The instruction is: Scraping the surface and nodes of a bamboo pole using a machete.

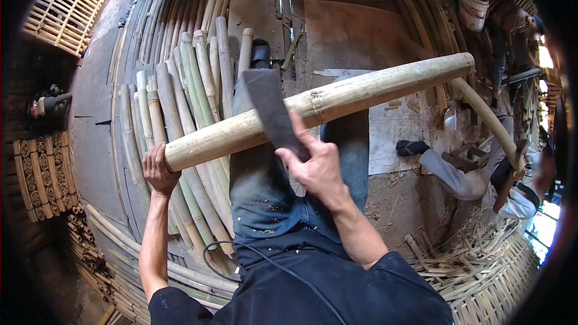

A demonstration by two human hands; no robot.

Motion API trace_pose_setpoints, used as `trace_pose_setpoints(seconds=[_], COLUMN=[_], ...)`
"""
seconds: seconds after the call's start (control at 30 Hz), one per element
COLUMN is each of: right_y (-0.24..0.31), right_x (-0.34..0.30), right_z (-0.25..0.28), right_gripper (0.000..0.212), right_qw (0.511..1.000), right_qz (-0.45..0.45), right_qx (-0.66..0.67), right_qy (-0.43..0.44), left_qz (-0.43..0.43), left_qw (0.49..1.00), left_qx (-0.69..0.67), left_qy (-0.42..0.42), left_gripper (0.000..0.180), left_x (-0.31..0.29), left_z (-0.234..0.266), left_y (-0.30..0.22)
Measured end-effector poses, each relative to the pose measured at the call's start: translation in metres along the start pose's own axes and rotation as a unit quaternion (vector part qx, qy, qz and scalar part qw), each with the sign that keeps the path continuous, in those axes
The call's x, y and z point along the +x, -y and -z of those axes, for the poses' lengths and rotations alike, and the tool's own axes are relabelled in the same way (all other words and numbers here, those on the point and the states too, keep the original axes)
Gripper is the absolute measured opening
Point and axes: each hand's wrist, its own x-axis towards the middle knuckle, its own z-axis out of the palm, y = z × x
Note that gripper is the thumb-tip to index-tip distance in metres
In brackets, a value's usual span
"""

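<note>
Across the lap, hands grip: left (158,171) bamboo pole (319,103) (pale), right (313,165) cleaver (271,111).

Bamboo poles (180,114) crowding left — floor (391,132) right seemingly open

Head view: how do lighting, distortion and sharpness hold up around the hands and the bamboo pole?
Head view: soft daylight, no glare on the bamboo pole; left hand and right hand are sharp, as is the dark blade. Fisheye bends the stacked poles near the rim; corners are black. The opening at far right is blown out.
</note>
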Motion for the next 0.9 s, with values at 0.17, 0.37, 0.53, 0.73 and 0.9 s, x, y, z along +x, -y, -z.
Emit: trace_pose_setpoints(seconds=[0.17, 0.37, 0.53, 0.73, 0.9], right_y=[-0.009, 0.000, 0.002, 0.008, 0.005], right_x=[0.022, 0.018, 0.005, 0.029, 0.022], right_z=[0.082, 0.023, 0.014, 0.090, 0.016], right_gripper=[0.080, 0.084, 0.085, 0.078, 0.085], right_qw=[0.958, 0.978, 0.995, 0.958, 0.977], right_qz=[0.073, 0.140, 0.078, 0.057, 0.169], right_qx=[-0.067, -0.068, 0.000, -0.062, -0.089], right_qy=[-0.268, -0.136, -0.069, -0.273, -0.094], left_qz=[-0.004, -0.002, -0.004, -0.005, -0.003], left_qw=[0.999, 0.998, 0.999, 0.998, 0.997], left_qx=[0.028, 0.041, 0.029, 0.044, 0.053], left_qy=[-0.020, -0.039, -0.039, -0.054, -0.063], left_gripper=[0.049, 0.046, 0.044, 0.050, 0.048], left_x=[0.000, -0.007, -0.011, -0.009, -0.012], left_z=[-0.003, -0.006, -0.005, -0.004, -0.008], left_y=[0.002, -0.001, -0.002, -0.006, -0.008])
